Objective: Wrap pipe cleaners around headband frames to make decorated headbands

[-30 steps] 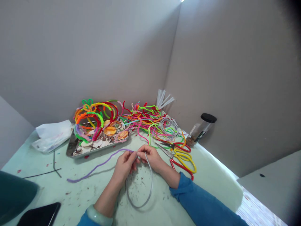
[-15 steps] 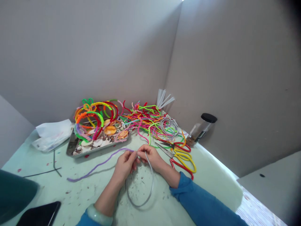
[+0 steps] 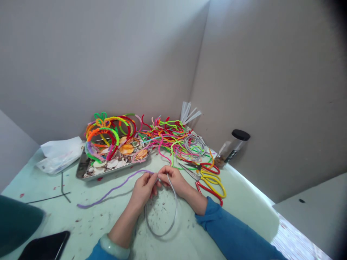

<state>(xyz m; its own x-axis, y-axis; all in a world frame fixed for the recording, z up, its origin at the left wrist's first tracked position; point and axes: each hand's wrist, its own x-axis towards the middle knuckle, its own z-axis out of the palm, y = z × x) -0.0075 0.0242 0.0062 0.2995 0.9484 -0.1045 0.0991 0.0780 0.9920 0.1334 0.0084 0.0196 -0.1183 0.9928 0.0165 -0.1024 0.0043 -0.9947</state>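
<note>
Pinching, left grip [image 3: 142,188] has purple strand [image 3: 111,191], right grip [image 3: 173,179] grey hoop [image 3: 176,208].

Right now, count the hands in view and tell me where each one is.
2. The left hand is at the inner end of the purple fuzzy strip; the right hand is close beside it, at the top of the grey loop. No other hand shows.

Soft light enters from above, shading the grey walls [image 3: 108,65], the right edge blurred dark
</note>
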